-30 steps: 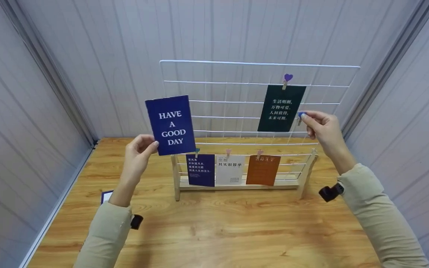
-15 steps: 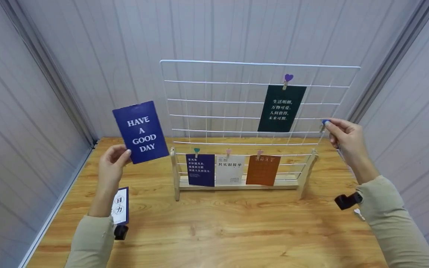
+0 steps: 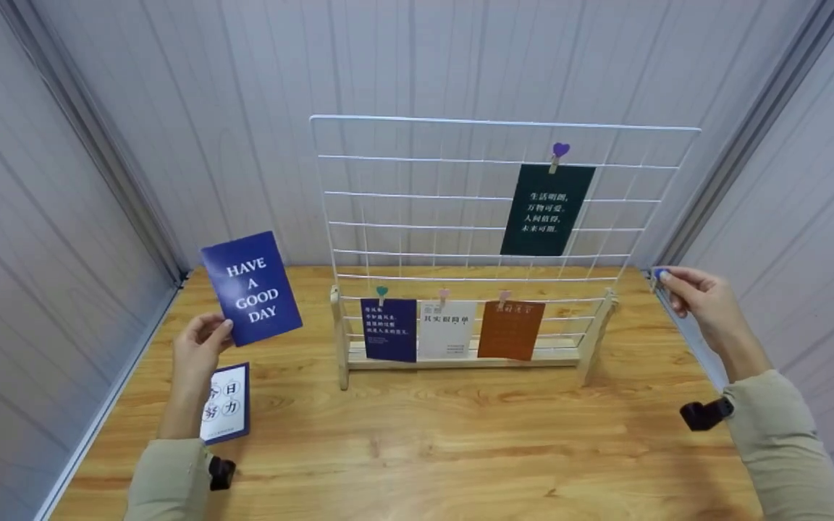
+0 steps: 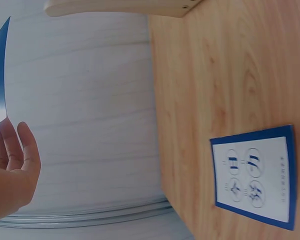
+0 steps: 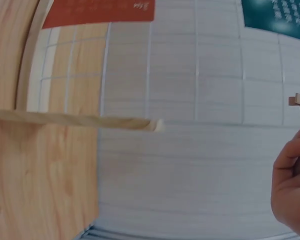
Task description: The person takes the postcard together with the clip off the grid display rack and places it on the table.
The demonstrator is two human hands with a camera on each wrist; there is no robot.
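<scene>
My left hand [image 3: 198,349] pinches a blue card [image 3: 251,288] reading "HAVE A GOOD DAY" by its lower left corner, held up left of the rack. Off to the right of the rack, my right hand [image 3: 706,304] pinches a small wooden clothespin [image 5: 299,100] with a blue top. The white wire grid rack [image 3: 417,226] stands between the hands on wooden legs. A dark green card [image 3: 549,210] hangs high on it from a purple heart clothespin [image 3: 560,150]. Along the bottom hang a purple-blue card [image 3: 390,340], a white card [image 3: 446,336] and an orange card [image 3: 510,333].
A white card with a blue border [image 3: 227,402] lies on the wooden table [image 3: 417,449] beside my left forearm, partly hidden by it in the head view. Pale panelled walls [image 3: 258,108] close in the table at the back and sides.
My left hand has drawn the blue card left and down, away from the rack. My right hand has moved right and down with the clothespin. The lying card has come into view.
</scene>
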